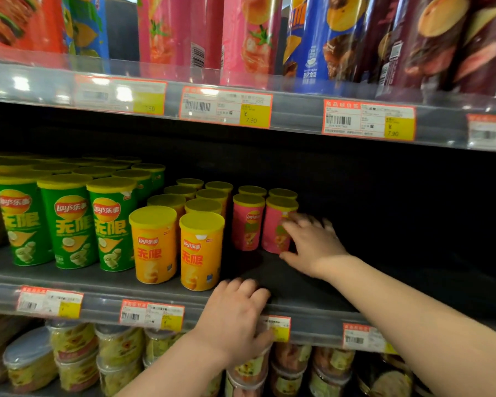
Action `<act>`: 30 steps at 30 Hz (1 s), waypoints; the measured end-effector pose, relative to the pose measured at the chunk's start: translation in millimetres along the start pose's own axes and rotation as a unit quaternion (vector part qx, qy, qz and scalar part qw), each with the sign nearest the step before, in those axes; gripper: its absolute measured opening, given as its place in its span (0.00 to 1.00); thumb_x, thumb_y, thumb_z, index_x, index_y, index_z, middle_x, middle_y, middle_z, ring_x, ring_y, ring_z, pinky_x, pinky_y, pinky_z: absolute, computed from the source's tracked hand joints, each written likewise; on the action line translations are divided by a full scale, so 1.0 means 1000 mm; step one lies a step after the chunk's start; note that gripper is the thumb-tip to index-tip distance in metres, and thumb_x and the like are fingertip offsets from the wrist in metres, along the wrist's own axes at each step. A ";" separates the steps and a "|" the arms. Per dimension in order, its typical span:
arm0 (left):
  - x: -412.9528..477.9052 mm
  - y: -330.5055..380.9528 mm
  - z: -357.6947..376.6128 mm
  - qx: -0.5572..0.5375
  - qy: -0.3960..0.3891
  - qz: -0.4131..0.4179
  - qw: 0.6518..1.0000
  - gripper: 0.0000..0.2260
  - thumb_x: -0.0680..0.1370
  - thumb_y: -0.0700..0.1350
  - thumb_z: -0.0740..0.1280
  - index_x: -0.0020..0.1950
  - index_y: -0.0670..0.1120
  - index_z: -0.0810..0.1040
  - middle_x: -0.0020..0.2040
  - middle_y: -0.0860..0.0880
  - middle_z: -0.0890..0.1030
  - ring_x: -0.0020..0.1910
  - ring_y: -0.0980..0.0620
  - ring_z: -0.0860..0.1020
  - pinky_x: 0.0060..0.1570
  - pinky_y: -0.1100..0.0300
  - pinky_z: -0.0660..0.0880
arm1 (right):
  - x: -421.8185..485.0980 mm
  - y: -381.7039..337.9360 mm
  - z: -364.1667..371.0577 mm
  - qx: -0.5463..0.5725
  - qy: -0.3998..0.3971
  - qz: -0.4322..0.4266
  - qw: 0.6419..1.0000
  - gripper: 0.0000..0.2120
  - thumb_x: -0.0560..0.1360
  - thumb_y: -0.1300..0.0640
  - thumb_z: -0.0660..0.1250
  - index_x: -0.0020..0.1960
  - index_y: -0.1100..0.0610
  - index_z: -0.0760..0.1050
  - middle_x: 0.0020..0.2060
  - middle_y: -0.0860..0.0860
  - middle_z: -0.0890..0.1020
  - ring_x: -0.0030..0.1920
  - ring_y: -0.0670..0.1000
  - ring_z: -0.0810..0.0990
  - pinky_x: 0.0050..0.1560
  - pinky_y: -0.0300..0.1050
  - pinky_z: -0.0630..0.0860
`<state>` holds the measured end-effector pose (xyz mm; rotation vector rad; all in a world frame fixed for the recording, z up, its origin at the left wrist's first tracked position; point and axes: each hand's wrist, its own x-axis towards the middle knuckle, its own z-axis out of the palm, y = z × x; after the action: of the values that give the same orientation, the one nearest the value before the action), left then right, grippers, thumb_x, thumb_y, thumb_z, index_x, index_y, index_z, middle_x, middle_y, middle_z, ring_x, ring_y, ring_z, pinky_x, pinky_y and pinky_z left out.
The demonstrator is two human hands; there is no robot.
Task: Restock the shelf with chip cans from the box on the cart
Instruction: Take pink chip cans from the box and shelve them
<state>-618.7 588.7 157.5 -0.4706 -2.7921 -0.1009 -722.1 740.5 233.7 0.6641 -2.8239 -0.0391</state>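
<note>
On the middle shelf (312,293) stand rows of short chip cans: green ones (66,222) at the left, orange ones (201,250) in the middle, pink ones (248,224) to the right. My right hand (312,242) reaches in over the shelf with fingers spread. Its index fingertip and thumb touch the right side of the front right pink can (274,230), which stands upright. My left hand (235,319) holds the shelf's front edge, fingers curled over the top and thumb on the price rail. The box and the cart are out of view.
Right of the pink cans the shelf is dark and bare. Tall chip tubes (249,38) fill the shelf above. Flat lidded tubs (72,345) sit on the shelf below. Price labels (368,120) line the shelf rails.
</note>
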 end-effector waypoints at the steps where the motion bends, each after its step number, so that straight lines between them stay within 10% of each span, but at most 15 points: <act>1: -0.001 0.002 -0.003 0.016 -0.022 -0.002 1.000 0.29 0.69 0.64 0.53 0.65 0.51 0.72 0.58 0.50 0.75 0.57 0.46 0.75 0.59 0.50 0.70 | -0.008 -0.001 0.000 0.001 -0.012 0.005 1.000 0.31 0.76 0.43 0.62 0.75 0.47 0.54 0.76 0.50 0.55 0.75 0.57 0.54 0.74 0.59 0.47; 4: -0.007 0.006 -0.007 0.047 -0.047 -0.007 0.998 0.28 0.76 0.61 0.58 0.73 0.52 0.59 0.70 0.50 0.64 0.68 0.47 0.63 0.71 0.50 0.54 | -0.036 -0.006 0.001 0.011 -0.026 -0.003 1.000 0.28 0.77 0.44 0.61 0.74 0.47 0.58 0.74 0.48 0.60 0.75 0.53 0.55 0.74 0.57 0.47; 16: -0.052 0.018 -0.007 0.014 -0.073 0.020 0.997 0.28 0.79 0.54 0.57 0.77 0.50 0.52 0.78 0.48 0.43 0.77 0.44 0.40 0.75 0.47 0.45 | -0.132 -0.044 0.013 -0.018 -0.039 -0.005 0.999 0.23 0.78 0.45 0.58 0.71 0.48 0.63 0.70 0.47 0.65 0.72 0.51 0.60 0.73 0.54 0.52; 30: -0.130 0.042 0.020 0.025 -0.130 -0.090 0.987 0.26 0.77 0.59 0.60 0.71 0.48 0.62 0.69 0.47 0.66 0.68 0.45 0.64 0.65 0.51 0.62 | -0.184 -0.074 0.062 -0.021 -0.077 -0.114 0.990 0.22 0.76 0.46 0.59 0.68 0.50 0.67 0.66 0.49 0.71 0.68 0.54 0.67 0.67 0.53 0.60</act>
<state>-494.2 590.5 98.7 -0.2312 -3.0813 -0.0082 -544.6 753.7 126.2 1.0109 -2.8661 -0.1971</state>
